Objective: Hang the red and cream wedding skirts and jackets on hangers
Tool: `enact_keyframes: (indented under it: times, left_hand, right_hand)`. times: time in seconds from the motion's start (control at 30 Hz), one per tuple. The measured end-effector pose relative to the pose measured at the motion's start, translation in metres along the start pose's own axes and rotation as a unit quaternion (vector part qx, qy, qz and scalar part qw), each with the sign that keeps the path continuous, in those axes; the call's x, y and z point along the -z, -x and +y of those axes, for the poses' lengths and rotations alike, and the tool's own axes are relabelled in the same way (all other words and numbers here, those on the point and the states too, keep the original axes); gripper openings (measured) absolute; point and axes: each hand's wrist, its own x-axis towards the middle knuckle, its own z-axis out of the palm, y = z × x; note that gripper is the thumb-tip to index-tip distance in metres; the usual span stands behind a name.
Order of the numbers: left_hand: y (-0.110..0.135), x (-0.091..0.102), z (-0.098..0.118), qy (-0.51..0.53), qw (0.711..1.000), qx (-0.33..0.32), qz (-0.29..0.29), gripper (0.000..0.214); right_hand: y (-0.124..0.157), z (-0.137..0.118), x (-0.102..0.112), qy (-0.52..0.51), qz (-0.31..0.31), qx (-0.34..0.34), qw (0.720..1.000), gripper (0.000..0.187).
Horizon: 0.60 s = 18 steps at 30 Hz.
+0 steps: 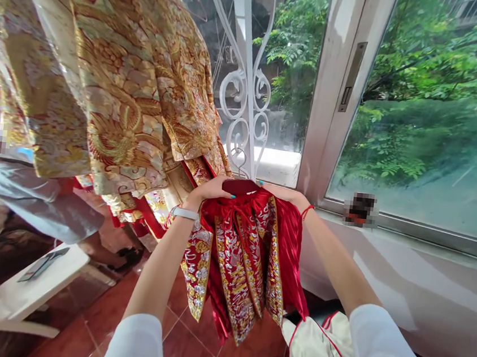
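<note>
Both my hands hold up a red pleated skirt (247, 259) with gold and silver embroidered panels, hung on a dark red hanger (241, 185) with a metal hook. My left hand (211, 190), with a white watch at the wrist, grips the hanger's left end and the skirt's waistband. My right hand (285, 195), a red cord round its wrist, grips the right end; its fingers are mostly hidden behind the cloth. The skirt hangs down over a red tiled floor (186, 349).
Gold and red embroidered robes (120, 86) hang at the upper left. A window with a white scrolled grille (247, 94) and a pale sill lies ahead. A white stool (35, 282) stands at the lower left, a person in grey behind it. White cloth lies at the bottom right.
</note>
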Motion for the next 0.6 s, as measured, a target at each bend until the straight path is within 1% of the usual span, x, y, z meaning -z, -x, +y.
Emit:
enact_keyframes:
  times: [0.1, 0.13, 0.2, 0.27, 0.33, 0.47, 0.6]
  left_hand:
    - [0.0, 0.001, 0.0, 0.008, 1.0, -0.006, -0.015, 0.052]
    - [0.0, 0.002, 0.001, 0.013, 1.0, -0.009, -0.021, 0.052]
    - [-0.001, 0.003, 0.0, 0.024, 0.999, -0.012, -0.03, 0.054]
    - [-0.002, 0.004, -0.001, 0.032, 0.999, -0.01, -0.036, 0.056]
    - [-0.003, 0.005, -0.002, 0.029, 0.999, -0.003, -0.039, 0.058]
    - [-0.005, 0.006, -0.002, 0.016, 0.999, -0.003, -0.038, 0.06]
    - [-0.005, 0.007, 0.001, -0.016, 1.0, 0.0, -0.026, 0.057]
  right_hand:
    - [-0.001, 0.0, 0.007, -0.085, -0.084, -0.087, 0.989, 0.037]
    - [-0.003, 0.001, 0.01, -0.089, -0.093, -0.116, 0.985, 0.036]
    - [-0.008, 0.006, 0.018, -0.088, -0.081, -0.155, 0.981, 0.034]
    - [-0.015, 0.012, 0.025, -0.097, -0.052, -0.16, 0.981, 0.035]
    - [-0.023, 0.017, 0.032, -0.089, -0.038, -0.167, 0.981, 0.037]
    - [-0.038, 0.022, 0.041, -0.01, -0.063, -0.181, 0.981, 0.031]
    - [-0.041, 0.023, 0.038, 0.004, -0.076, -0.156, 0.985, 0.025]
